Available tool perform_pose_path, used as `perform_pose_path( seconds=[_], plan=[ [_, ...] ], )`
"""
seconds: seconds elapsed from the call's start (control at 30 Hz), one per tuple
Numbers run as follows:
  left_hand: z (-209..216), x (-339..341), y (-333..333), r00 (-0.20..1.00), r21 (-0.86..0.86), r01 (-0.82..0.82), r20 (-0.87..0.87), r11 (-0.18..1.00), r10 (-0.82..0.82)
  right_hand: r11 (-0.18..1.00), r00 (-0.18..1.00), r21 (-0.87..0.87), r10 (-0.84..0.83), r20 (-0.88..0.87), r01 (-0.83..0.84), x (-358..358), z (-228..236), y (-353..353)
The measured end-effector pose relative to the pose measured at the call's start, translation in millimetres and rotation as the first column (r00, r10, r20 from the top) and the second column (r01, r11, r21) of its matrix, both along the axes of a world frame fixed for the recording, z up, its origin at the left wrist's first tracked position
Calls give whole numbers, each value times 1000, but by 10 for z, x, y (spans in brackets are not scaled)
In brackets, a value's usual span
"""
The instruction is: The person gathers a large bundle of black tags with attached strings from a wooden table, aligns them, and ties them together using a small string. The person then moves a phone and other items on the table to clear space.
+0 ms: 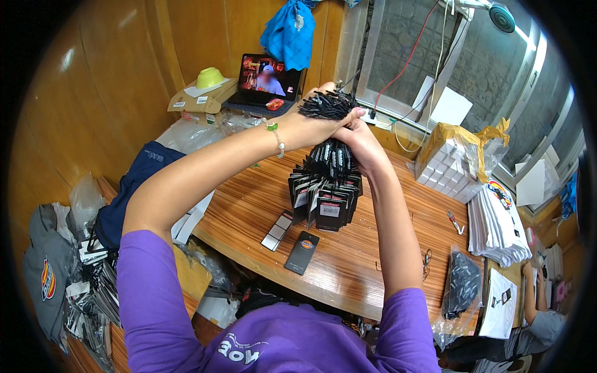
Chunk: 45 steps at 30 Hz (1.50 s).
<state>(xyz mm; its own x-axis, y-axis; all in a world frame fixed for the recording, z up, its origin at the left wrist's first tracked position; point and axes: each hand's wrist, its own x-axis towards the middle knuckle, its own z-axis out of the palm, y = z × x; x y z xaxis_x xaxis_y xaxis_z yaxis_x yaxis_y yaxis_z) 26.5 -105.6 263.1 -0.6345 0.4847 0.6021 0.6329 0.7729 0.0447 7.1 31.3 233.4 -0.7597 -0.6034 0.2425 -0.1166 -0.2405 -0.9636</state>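
Observation:
A thick bundle of black hang tags (329, 202) dangles over the wooden table (249, 211), its black strings gathered at the top. My left hand (314, 121) wraps round the upper part of the strings, and the looped ends stick out above it. Just below and to the right, my right hand (364, 143) closes round the same strings with its thumb pointing up. The printed cards fan out beneath both hands. On the table under the bundle lie a single black tag (302, 253) and a black-and-white tag (277, 231).
A laptop (264, 81) stands at the back beside a cardboard box (202, 99) with a green bowl (209, 78). To the right are stacked white boxes (451, 165), folded white shirts (497, 217), snips (456, 222) and a bag of black strings (463, 283). Another person's arm (533, 292) shows far right.

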Motion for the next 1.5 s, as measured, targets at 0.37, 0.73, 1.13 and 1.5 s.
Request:
perform_pose_path(
  seconds=[0.37,0.73,1.13,1.5],
  plan=[
    [106,-45,18,986,157,87,129,984,-108,969,990,246,63,-126,-30,-50,139,103],
    [215,54,130,848,506,-39,474,862,-240,967,955,218,-67,-288,133,-93,140,97],
    [167,87,86,782,483,90,507,871,-362,953,944,-22,302,135,-301,-116,180,227],
    [189,122,-30,652,401,-109,720,910,-239,921,939,224,339,-61,-318,-163,78,74]
  ],
)
